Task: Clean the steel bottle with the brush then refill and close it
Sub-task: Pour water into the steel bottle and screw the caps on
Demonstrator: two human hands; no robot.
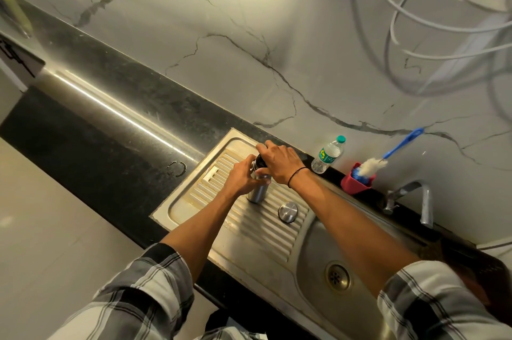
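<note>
A steel bottle (256,192) stands upright on the ribbed draining board (266,228) of the steel sink (313,251). 2 hands are on it.

The left hand (242,177) is wrapped around the upper part of the bottle, with the fingers curled round its side. The right hand (278,160) sits on top, with its fingers curled down over the dark cap (260,163) at the bottle's mouth. A thin black band (297,176) goes round the right wrist. Both arms wear rolled-up checked sleeves (155,284).

A round steel lid (288,211) lies flat on the draining board, near the bottle on its right side and not touching it.

Behind the sink, on the black counter (116,123), stands a clear plastic water bottle (328,155) with a green top. It is near the right hand but apart from it. Just to its right is a small red cup (357,183). A bottle brush (388,158) stands in the cup, with its white fluffy head just above the rim and its blue handle leaning up against the marble wall (249,43).

A steel tap (415,197) curves over the sink bowl, and the round drain (337,277) sits at the bottom of the bowl. A wet ring mark (177,167) shows on the counter to the left of the sink. White hoses (432,15) hang in loops on the wall at the top right.
</note>
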